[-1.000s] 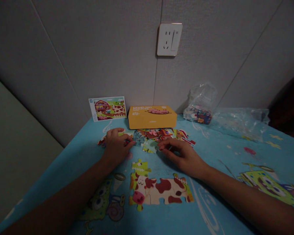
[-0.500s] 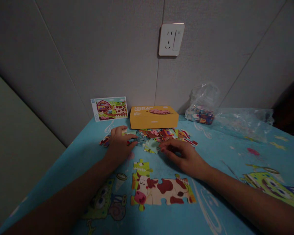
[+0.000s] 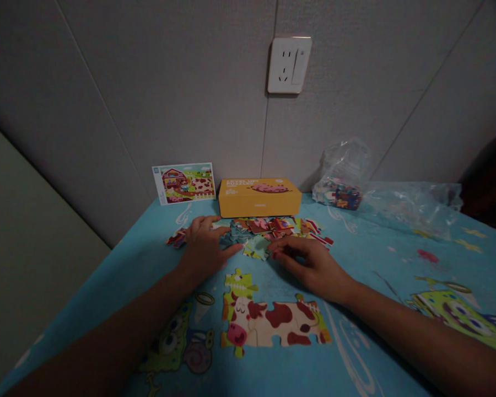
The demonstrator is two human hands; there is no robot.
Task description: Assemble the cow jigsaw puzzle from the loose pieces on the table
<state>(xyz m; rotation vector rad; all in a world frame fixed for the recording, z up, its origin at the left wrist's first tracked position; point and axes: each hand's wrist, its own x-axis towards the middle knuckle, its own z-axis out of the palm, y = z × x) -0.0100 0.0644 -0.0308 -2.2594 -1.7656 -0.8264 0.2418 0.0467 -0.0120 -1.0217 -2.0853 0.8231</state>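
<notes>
Two hands are working the loose puzzle pieces [image 3: 273, 226]: left hand [image 3: 202, 253] spreading wider on them, right hand [image 3: 310, 267] curling at a green piece [image 3: 256, 248], hold unclear.

The box [image 3: 259, 197] stands on the table [image 3: 397, 259], card [image 3: 183, 183] to its left, bag [image 3: 339, 182] to its right (loose pieces [image 3: 248, 231] lie before it, joined section [image 3: 273, 325] nearer still).

The left hand [image 3: 204, 252] has opened out flatter than a moment ago. Its fingers [image 3: 227, 242], curled before, now stretch further right, alongside the loose jigsaw pieces [image 3: 248, 234].
</notes>
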